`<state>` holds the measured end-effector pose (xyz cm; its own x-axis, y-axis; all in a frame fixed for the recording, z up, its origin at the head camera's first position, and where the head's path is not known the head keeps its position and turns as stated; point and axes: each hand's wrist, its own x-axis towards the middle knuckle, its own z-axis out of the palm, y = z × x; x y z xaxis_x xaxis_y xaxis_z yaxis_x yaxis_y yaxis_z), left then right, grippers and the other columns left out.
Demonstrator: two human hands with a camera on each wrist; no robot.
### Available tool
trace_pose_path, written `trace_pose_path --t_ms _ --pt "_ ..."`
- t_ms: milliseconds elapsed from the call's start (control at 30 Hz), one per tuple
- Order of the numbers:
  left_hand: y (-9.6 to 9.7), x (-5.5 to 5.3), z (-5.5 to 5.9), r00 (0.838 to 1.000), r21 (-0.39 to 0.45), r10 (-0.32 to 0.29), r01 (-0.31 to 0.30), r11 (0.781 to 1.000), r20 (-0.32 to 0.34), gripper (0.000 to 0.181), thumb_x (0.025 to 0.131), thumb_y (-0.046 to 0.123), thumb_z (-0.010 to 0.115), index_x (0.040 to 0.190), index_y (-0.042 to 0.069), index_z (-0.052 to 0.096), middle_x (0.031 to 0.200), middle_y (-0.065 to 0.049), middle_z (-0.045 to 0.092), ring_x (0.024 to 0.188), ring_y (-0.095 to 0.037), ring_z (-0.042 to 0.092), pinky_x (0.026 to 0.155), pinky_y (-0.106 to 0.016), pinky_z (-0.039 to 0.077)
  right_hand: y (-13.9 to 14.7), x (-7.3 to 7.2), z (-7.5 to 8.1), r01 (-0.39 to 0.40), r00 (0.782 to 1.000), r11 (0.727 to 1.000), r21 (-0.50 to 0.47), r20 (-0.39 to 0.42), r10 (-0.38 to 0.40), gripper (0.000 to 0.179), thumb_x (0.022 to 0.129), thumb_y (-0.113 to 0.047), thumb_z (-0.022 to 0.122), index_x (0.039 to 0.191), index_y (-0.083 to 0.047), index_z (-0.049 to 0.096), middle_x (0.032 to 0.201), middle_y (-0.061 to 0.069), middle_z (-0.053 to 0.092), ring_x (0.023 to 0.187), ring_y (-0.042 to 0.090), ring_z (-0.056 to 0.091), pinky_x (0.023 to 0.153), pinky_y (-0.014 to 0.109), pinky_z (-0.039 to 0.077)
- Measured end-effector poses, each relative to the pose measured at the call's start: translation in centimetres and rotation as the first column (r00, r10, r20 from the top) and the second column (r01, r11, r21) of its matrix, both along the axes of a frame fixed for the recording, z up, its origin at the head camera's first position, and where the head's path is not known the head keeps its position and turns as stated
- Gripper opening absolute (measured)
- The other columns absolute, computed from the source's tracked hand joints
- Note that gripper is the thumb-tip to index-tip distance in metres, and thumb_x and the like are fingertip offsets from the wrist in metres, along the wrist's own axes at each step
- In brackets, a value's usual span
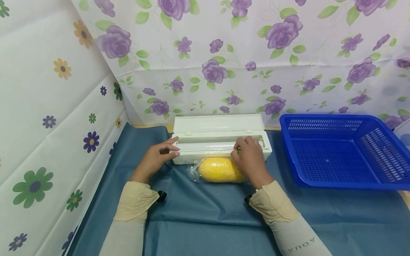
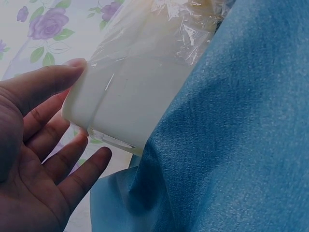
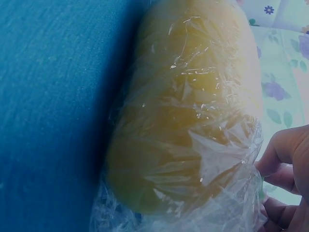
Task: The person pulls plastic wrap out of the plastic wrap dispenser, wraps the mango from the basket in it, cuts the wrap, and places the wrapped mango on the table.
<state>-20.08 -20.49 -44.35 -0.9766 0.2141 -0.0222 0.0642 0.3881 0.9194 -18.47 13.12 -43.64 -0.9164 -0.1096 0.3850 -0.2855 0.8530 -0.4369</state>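
Observation:
A white cling film dispenser [image 1: 221, 156] lies on the blue cloth with its lid raised and a roll of film [image 1: 208, 146] inside. My left hand [image 1: 157, 156] holds its left end; in the left wrist view the thumb [image 2: 72, 72] presses one face and the fingers curve round the end. At the right of its front edge, my right hand [image 1: 250, 156] pinches a small green slider [image 1: 239, 149], mostly hidden by the fingers. Against the front lies a yellow oblong thing [image 1: 219, 170] wrapped in clear film. Its film [image 3: 227, 159] reaches my right fingers in the right wrist view.
To the right stands a blue plastic basket [image 1: 288, 156] with perforated walls. Blue cloth [image 1: 205, 234] covers the table in folds. Flowered sheets [image 1: 192, 96] hang close behind the dispenser and along the left side.

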Motion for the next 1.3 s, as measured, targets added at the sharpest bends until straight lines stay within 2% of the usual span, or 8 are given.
trace_pose_path --t_ms 800,1300 --pt "0.04 0.02 0.14 1.0 0.009 0.0 0.0 1.0 0.009 0.03 0.092 0.028 0.076 0.115 0.008 0.075 0.157 0.005 0.047 0.154 -0.016 0.031 0.122 -0.045 0.033 0.48 -0.19 -0.12 0.011 1.0 1.0 -0.015 -0.004 -0.011 0.003 0.086 -0.011 0.061 0.083 -0.011 0.06 0.09 0.011 0.058 0.084 0.031 0.049 0.076 0.044 0.04" --pt "0.03 0.11 0.17 1.0 0.011 -0.006 0.006 1.0 0.004 0.029 0.092 0.028 0.076 0.115 0.009 0.075 0.157 0.004 0.047 0.154 -0.016 0.031 0.122 -0.045 0.033 0.67 -0.28 -0.2 0.018 1.0 1.0 -0.014 0.011 -0.017 0.002 0.085 -0.012 0.061 0.085 -0.01 0.062 0.094 0.011 0.061 0.091 0.032 0.052 0.082 0.046 0.042"
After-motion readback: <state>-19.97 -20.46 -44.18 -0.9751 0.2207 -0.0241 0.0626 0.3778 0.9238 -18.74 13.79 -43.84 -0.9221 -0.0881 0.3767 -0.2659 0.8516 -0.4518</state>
